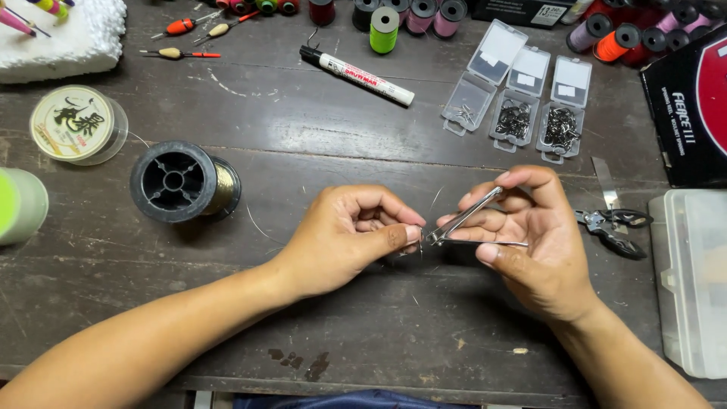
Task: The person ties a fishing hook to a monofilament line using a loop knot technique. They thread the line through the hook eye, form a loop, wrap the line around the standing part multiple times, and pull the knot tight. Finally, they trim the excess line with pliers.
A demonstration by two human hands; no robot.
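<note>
Trimming step — right hand [530, 235] squeezes small silver metal nail clipper [469, 223]; left hand [356, 235] pinches something tiny at its blades — next needs a steady squeeze.

My hands meet mid-table, the nail clipper [473, 226] between them. A line spool [184, 182] lies to their left, pliers [615, 229] right, hook boxes [521, 98] toward the far edge.

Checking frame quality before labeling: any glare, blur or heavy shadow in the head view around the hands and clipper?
Head view: even, soft light; both hands sharp, no motion blur. The nail clipper in the right hand shows small bright glints but stays readable. Soft shadow under the left hand on the dark table. Whatever the left fingers pinch is too thin to make out. Slight wide-angle bend at the edges.
</note>
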